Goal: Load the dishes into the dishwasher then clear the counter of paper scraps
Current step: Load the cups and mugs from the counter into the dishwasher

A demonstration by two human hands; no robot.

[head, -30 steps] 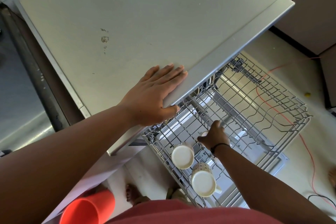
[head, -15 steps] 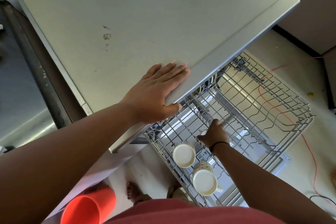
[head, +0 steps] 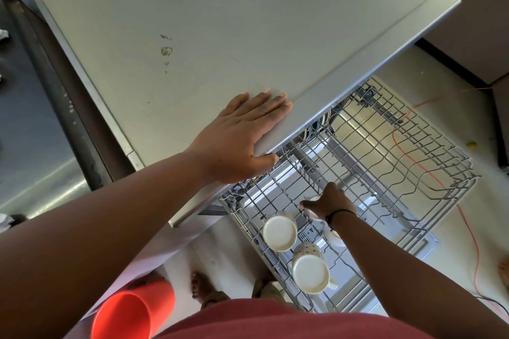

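The left hand is laid flat, fingers spread, on the grey dishwasher top. Below it, a white ceramic cup in the grey wire rack is gripped by the right hand.

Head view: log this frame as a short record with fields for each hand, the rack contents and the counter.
left hand: flat on the counter edge, holding nothing
right hand: in the rack, fingers around a white cup
rack contents: two mugs, upside down
counter: orange cup at near corner
scraps: crumpled paper far left
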